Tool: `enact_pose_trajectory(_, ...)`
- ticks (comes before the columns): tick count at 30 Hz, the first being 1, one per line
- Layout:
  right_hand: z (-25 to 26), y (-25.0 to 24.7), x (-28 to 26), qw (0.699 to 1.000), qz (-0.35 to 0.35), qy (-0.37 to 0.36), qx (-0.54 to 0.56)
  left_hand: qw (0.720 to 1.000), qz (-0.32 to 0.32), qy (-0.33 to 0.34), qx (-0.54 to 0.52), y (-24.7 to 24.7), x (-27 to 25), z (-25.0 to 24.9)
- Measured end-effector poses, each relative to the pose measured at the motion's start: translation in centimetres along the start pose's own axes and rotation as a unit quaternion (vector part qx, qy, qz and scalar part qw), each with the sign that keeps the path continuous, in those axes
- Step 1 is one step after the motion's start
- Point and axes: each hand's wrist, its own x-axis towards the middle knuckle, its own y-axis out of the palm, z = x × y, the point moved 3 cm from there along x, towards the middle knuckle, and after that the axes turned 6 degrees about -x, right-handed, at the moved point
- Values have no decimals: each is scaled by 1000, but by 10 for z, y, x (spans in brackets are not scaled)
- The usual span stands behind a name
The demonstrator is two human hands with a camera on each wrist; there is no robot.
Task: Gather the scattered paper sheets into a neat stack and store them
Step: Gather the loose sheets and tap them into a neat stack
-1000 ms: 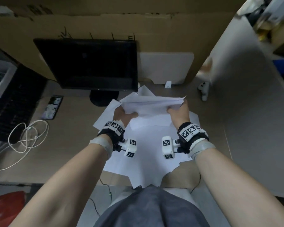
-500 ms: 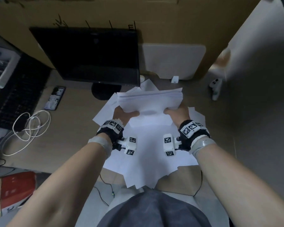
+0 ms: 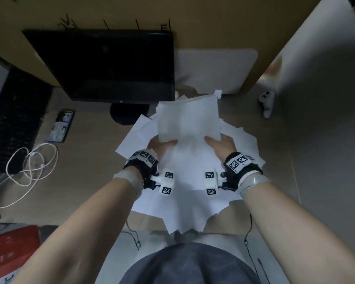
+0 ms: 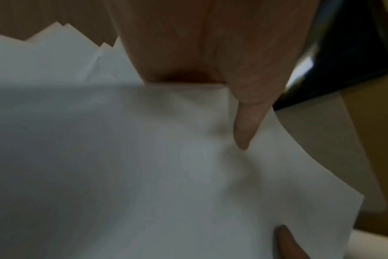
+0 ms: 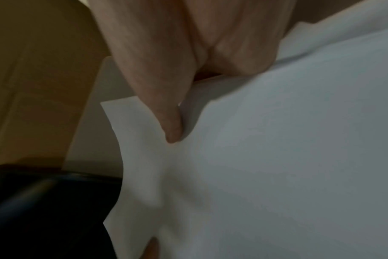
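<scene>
A bundle of white paper sheets (image 3: 188, 119) is held up above the desk in front of the monitor, its face turned toward me. My left hand (image 3: 161, 145) grips its lower left corner, thumb on top of the paper (image 4: 188, 166). My right hand (image 3: 218, 143) grips the lower right corner the same way, thumb pressed into the sheets (image 5: 266, 166). Beneath the hands, several more loose sheets (image 3: 184, 201) lie fanned out unevenly on the desk, some overhanging its near edge.
A black monitor (image 3: 109, 66) stands close behind the held bundle. A phone (image 3: 61, 126) and a coiled white cable (image 3: 32, 165) lie at left, beside a black keyboard (image 3: 12, 124). A white controller (image 3: 266, 103) sits at right by a grey partition. A cardboard wall (image 3: 193, 21) backs the desk.
Both hands have tipped the bundle upward, from lying nearly edge-on to showing its broad face, and lifted it slightly toward the monitor. The sheets on the desk stay put.
</scene>
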Motion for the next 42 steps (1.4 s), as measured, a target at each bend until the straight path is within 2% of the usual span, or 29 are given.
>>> enact_pose_trajectory(3,-42,9,-20,996,-58,66,27,994,65,-25,89,2,0,23)
enact_pose_trajectory(7,-84,8,-42,990,-49,127,23,980,119,-31,155,17,0,50)
enact_pose_trajectory(9,-94,-6,-49,985,-59,162,25,975,146,-27,165,25,4,57)
enact_pose_trajectory(11,-99,-22,-51,978,-91,187,26,966,184,-55,173,31,6,62)
enact_pose_trajectory(13,-100,-37,-47,971,-122,201,33,946,204,-67,243,37,3,63)
enact_pose_trajectory(16,-99,-55,-34,974,-113,195,-9,929,214,-62,295,56,-3,61)
enact_pose_trajectory(19,-92,-72,-22,974,-93,197,-59,933,205,-66,287,80,3,66)
enact_pose_trajectory(25,-96,-110,34,967,-37,181,-174,974,126,-117,148,125,31,57)
enact_pose_trajectory(29,-114,-124,70,958,-25,199,-204,980,71,-168,80,154,45,57)
enact_pose_trajectory(37,-128,-133,92,939,13,294,-178,975,35,-205,74,183,60,40)
enact_pose_trajectory(39,-128,-135,97,942,-1,293,-164,973,33,-209,90,183,66,39)
enact_pose_trajectory(42,-125,-138,100,954,-1,260,-148,971,52,-178,151,184,84,55)
